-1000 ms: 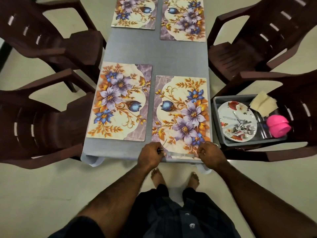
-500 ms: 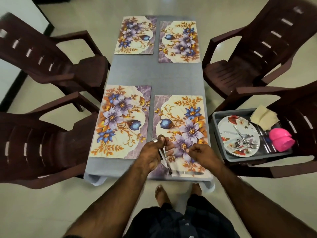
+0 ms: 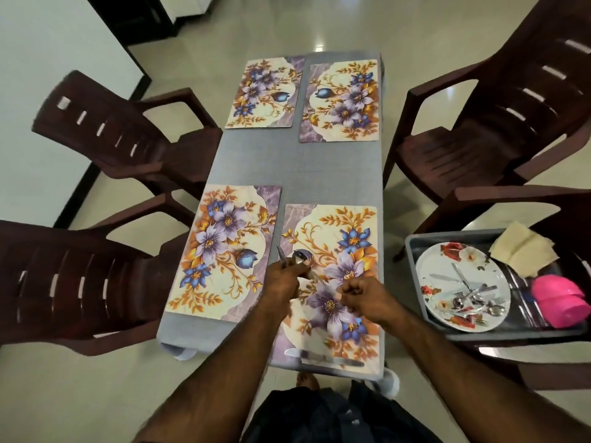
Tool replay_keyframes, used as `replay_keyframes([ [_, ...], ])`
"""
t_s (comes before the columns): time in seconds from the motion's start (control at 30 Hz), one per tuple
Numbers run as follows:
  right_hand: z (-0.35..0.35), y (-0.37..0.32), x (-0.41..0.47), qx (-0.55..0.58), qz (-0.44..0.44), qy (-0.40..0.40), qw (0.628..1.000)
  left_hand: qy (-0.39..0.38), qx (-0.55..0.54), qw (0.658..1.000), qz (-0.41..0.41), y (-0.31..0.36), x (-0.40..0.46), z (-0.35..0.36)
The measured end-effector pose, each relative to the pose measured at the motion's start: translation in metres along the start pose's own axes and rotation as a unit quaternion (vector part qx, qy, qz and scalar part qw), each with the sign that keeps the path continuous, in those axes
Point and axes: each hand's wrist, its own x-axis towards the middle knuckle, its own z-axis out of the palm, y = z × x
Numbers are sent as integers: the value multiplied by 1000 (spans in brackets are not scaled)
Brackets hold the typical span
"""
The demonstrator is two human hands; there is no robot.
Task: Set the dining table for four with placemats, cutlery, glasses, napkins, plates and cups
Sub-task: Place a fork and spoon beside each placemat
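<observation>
**Fork and spoon in one fist, plenty of ways to fumble**

Head view, the only one going. Left hand (image 3: pixel 283 282) curled round a fork (image 3: pixel 280 255) and spoon (image 3: pixel 300 258) together, tips poking out above the knuckles, hovering over the near right placemat (image 3: pixel 332 282). Right hand (image 3: pixel 364 294) just beside it, fingers curled in tight; pinching a handle end or nothing at all, can't tell. Knife (image 3: pixel 323 358) already down along the near edge of that same mat, close to the table (image 3: pixel 297 167) lip.

Possible trouble, just guessing:
- Two pieces in one grip, so pulling one free could drag the other out and drop it on the mat or floor.
- Knife so near the edge, a brush from a forearm might knock it off.
- Mat could skid on the cloth if nudged.

Hard to make out:
- Handles buried inside the left fist, so no idea how secure the hold is.
- Spare cutlery piled on the plate (image 3: pixel 463 279) in the grey tray (image 3: pixel 412 251) on the chair, too tangled to count.
- Pink cups (image 3: pixel 559 298) stacked, number unclear. Napkins (image 3: pixel 524 247) beside them. No glasses clearly visible.
</observation>
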Motion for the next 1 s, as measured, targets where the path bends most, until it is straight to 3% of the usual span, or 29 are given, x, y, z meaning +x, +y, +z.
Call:
replay_keyframes([
  [0.13,-34,-2,23,-42,-4,52,998,22,120,991,48,-4,12,-10],
  [0.33,-55,-16,80,-187,-43,99,976,-7,300,941,158,12,68,-15],
  [0.47,-69,-43,132,-220,-68,163,959,3,295,938,180,51,127,4],
  [0.67,-80,-51,194,-258,-16,266,929,19,218,972,82,63,202,39],
  [0.83,-78,-53,207,-288,-18,306,907,31,133,991,-1,64,224,46],
  [1.0,-80,-45,211,-282,-27,320,904,23,135,990,-10,69,227,45],
])
